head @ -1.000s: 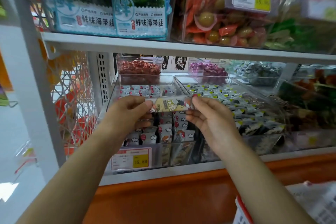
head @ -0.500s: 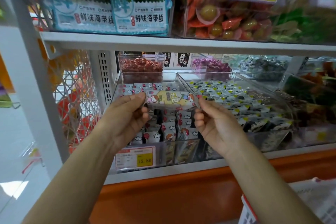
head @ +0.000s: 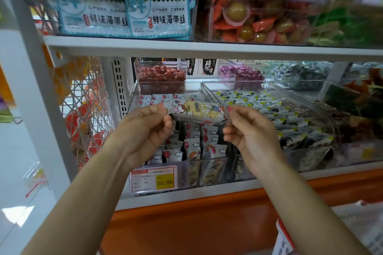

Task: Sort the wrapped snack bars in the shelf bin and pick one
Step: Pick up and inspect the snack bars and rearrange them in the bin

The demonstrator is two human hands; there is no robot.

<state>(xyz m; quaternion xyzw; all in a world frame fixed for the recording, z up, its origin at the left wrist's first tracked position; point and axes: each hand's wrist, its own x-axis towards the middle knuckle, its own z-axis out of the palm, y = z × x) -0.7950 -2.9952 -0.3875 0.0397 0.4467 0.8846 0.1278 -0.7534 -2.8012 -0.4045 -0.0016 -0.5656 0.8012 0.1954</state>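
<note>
A wrapped snack bar (head: pixel 198 111) with cartoon print and a yellow panel is held level in front of the shelf. My left hand (head: pixel 148 130) pinches its left end. My right hand (head: pixel 247 132) pinches its right end. Behind and below it stands a clear shelf bin (head: pixel 215 168) filled with several similar white wrapped bars (head: pixel 193 147) standing on end.
A price tag (head: pixel 154 179) reading 15.80 hangs on the bin front. A second clear bin (head: pixel 310 122) of dark-and-white packets is to the right. Small tubs of red (head: pixel 161 77) and purple (head: pixel 240 73) sweets stand behind. An upper shelf (head: pixel 186 46) overhangs; an orange ledge (head: pixel 207 213) lies below.
Both hands raised the bar slightly and turned its printed face toward the camera. The bar's left end sits a little higher than before.
</note>
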